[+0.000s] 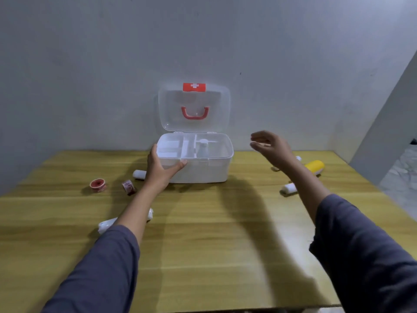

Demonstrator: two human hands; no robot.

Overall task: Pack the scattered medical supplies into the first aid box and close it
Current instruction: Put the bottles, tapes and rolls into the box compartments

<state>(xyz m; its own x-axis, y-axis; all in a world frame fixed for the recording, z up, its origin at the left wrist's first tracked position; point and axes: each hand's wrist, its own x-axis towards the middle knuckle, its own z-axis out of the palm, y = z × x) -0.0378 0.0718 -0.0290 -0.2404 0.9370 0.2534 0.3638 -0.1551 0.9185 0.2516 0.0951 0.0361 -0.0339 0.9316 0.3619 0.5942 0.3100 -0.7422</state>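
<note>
A white first aid box point(203, 170) stands open at the back of the wooden table point(203, 233), its clear lid point(194, 107) upright against the wall. A white bottle point(202, 148) stands inside, beside a divided tray. My left hand point(160, 170) grips the box's front left corner. To the right of the box my right hand point(270, 149) hovers in the air, empty, fingers apart. Left of the box lie a white bandage roll point(138, 174), a red tape roll point(97, 184), a small red packet point(129, 187) and a white wrapped roll point(106, 224) under my forearm.
On the right side lie a yellow bottle point(314, 166) and a white bandage roll point(289, 188), partly hidden by my right forearm. A grey wall rises right behind the box. The table's right edge runs near a tiled floor point(404, 177).
</note>
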